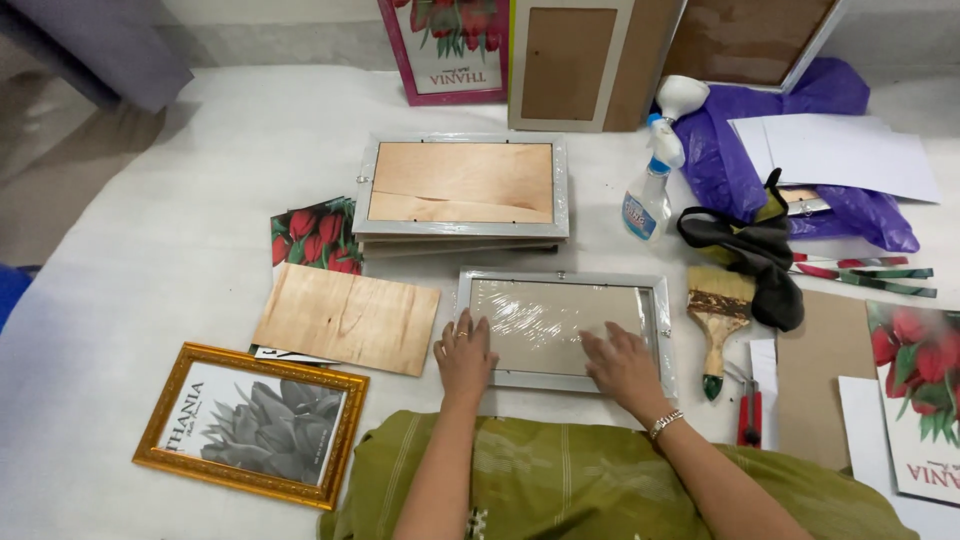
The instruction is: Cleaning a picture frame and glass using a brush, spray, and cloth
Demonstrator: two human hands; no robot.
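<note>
Hands lie flat and open on a silver frame (565, 330) wrapped in clear film, face down on the white tabletop (180, 230): left hand (465, 355) at its seven o'clock corner, right hand (622, 365) at five o'clock. A plywood board (345, 318) lies at nine o'clock, a paintbrush (716, 322) at three, a frame stack (460, 195) at twelve.

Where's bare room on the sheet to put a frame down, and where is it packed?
Widest free patch: far left of the white sheet, bordered by the gold frame, the plywood board and the stacked silver frames. Crowded: right of the wrapped frame under both hands, with paintbrush, spray bottle and purple bag.
</note>
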